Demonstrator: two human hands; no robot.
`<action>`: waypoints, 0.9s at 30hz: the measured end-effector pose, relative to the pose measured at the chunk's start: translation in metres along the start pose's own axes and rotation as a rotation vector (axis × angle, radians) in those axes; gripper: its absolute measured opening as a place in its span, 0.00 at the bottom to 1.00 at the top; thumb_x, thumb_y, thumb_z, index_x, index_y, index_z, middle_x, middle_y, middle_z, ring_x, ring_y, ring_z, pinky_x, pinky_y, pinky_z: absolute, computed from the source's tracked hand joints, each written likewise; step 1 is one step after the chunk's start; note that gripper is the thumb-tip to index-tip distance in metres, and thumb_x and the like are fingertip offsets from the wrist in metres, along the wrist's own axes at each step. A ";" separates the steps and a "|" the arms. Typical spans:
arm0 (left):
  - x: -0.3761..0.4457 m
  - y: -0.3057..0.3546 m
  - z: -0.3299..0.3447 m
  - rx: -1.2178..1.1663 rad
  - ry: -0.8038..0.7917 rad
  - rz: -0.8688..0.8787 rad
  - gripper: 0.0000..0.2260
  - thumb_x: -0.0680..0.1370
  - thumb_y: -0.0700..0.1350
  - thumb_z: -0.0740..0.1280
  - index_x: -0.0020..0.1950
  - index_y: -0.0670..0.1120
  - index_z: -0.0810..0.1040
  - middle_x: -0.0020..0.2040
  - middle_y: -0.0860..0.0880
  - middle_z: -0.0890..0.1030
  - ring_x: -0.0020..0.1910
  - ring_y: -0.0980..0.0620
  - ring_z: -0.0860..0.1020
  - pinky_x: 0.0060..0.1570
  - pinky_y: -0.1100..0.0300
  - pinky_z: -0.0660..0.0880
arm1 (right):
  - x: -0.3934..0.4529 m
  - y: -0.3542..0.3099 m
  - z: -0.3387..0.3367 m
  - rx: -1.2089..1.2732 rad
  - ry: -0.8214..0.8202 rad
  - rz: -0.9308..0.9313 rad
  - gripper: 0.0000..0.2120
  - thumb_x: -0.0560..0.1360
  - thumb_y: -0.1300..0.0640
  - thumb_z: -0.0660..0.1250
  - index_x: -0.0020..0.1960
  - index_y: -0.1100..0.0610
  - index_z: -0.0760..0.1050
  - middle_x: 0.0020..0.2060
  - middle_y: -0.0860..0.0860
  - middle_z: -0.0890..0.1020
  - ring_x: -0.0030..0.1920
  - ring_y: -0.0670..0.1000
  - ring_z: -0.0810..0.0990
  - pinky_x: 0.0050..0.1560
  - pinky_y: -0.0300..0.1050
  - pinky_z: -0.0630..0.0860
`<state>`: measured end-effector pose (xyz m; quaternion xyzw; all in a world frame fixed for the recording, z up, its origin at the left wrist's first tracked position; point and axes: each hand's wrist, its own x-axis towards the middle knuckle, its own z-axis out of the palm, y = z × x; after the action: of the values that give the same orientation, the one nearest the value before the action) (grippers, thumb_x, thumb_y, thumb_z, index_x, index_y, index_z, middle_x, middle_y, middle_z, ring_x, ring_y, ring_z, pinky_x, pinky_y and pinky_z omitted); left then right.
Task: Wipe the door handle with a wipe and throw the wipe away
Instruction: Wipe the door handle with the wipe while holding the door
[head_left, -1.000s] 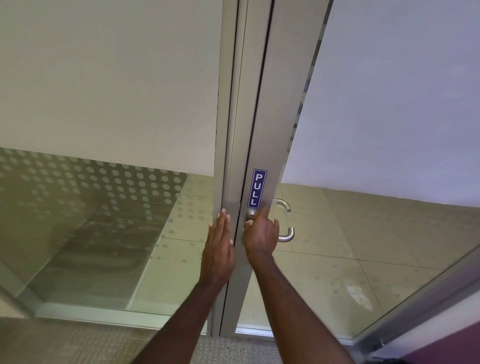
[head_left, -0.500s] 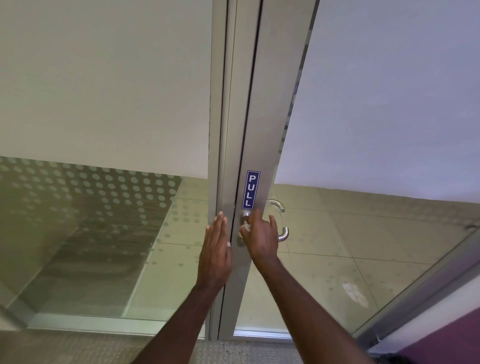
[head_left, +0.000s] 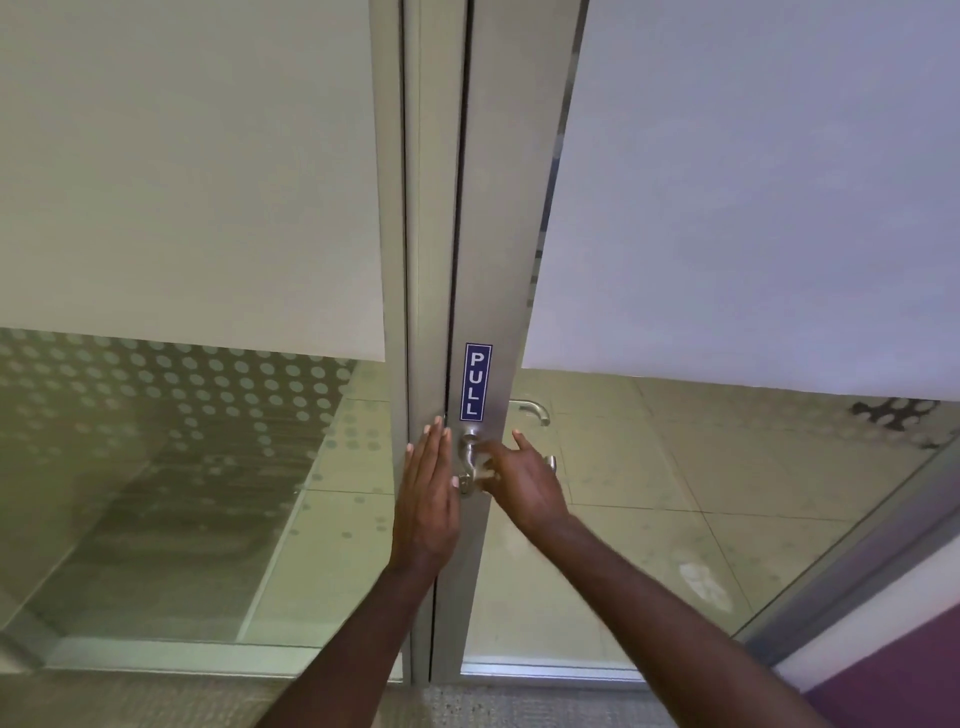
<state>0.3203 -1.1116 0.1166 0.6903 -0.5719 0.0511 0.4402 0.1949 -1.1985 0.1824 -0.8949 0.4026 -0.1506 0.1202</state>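
Note:
A silver lever door handle (head_left: 469, 453) sits on the aluminium door frame (head_left: 498, 260), just below a blue PULL sticker (head_left: 477, 382). My right hand (head_left: 524, 483) covers the right part of the handle, thumb raised. Its fingers press a small whitish wipe (head_left: 485, 466) against the lever; the wipe is blurred and mostly hidden. My left hand (head_left: 428, 488) lies flat on the frame's left post beside the handle, fingers straight and together, holding nothing. The matching handle on the far side (head_left: 535, 410) shows through the glass.
A fixed glass panel (head_left: 182, 467) with frosted film and dots stands to the left. The glass door leaf (head_left: 727, 467) is to the right, with tiled floor behind it. A purple wall (head_left: 893, 670) is at the lower right. Carpet (head_left: 104, 701) lies at the bottom.
My right hand has slid down and to the right along the lever, uncovering its base near the sticker. My left hand stays flat on the post.

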 end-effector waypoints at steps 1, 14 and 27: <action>0.001 0.000 0.000 0.000 -0.002 0.007 0.27 0.83 0.43 0.52 0.82 0.42 0.53 0.84 0.47 0.55 0.83 0.49 0.52 0.80 0.42 0.55 | 0.001 0.011 -0.009 -0.100 -0.048 -0.079 0.18 0.76 0.52 0.71 0.65 0.49 0.75 0.56 0.54 0.85 0.76 0.55 0.64 0.70 0.53 0.67; 0.022 0.015 0.009 0.099 -0.041 0.099 0.28 0.83 0.46 0.55 0.83 0.46 0.50 0.84 0.47 0.53 0.83 0.50 0.50 0.80 0.44 0.55 | 0.005 0.088 -0.041 -0.405 -0.103 -0.599 0.16 0.77 0.58 0.70 0.64 0.52 0.79 0.56 0.51 0.86 0.67 0.54 0.78 0.75 0.51 0.65; 0.015 -0.002 0.010 0.111 -0.038 0.069 0.31 0.82 0.44 0.58 0.83 0.46 0.49 0.85 0.49 0.50 0.83 0.49 0.49 0.79 0.42 0.56 | -0.024 0.094 0.008 0.612 0.370 0.086 0.16 0.79 0.67 0.64 0.61 0.55 0.83 0.56 0.49 0.85 0.61 0.48 0.82 0.66 0.43 0.75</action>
<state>0.3226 -1.1296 0.1178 0.6945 -0.5998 0.0848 0.3883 0.1177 -1.2404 0.1392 -0.7573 0.3908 -0.4185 0.3140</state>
